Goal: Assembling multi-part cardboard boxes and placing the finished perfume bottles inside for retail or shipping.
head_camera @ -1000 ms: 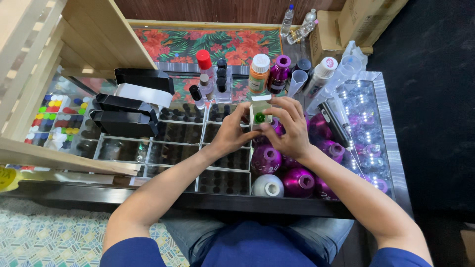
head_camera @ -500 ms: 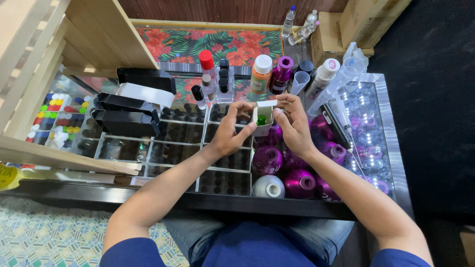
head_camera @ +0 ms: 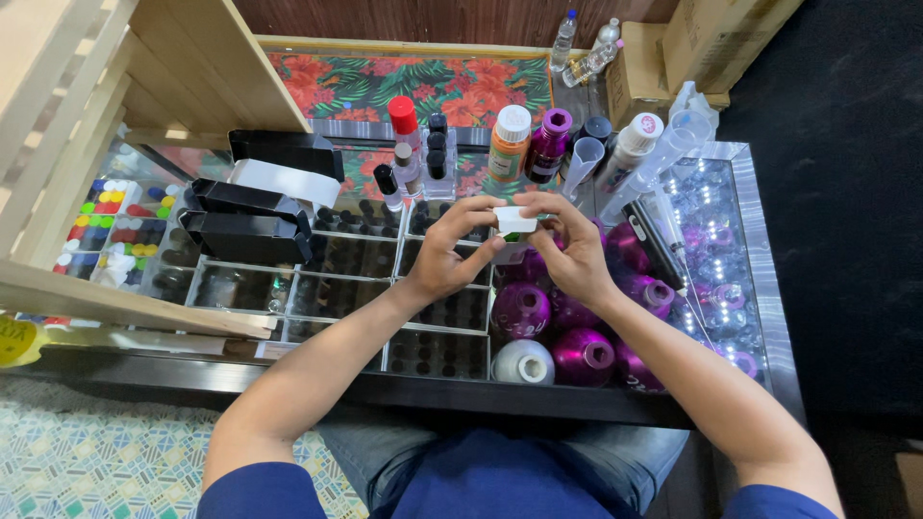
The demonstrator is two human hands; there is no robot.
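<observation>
Both of my hands hold one small white box with a green mark [head_camera: 516, 221] above a glass counter [head_camera: 760, 288]. My left hand [head_camera: 450, 252] pinches its left end between thumb and fingers. My right hand [head_camera: 572, 250] grips its right end from above. Under my hands lie trays of small dark bottles [head_camera: 332, 293] and a cluster of round purple bottles [head_camera: 577, 336]. A white round bottle [head_camera: 524, 363] sits near the counter's front edge.
Upright bottles stand behind my hands: a red-capped one [head_camera: 404, 120], an orange one [head_camera: 510, 144], a purple one [head_camera: 550, 144], a clear funnel [head_camera: 586, 159]. Black boxes [head_camera: 250, 216] lie at left beside a wooden shelf [head_camera: 192, 67]. A cardboard box [head_camera: 711, 34] is at the far right.
My hands have turned the small box from upright to lying flat and raised it slightly. My fingers shifted to its two ends.
</observation>
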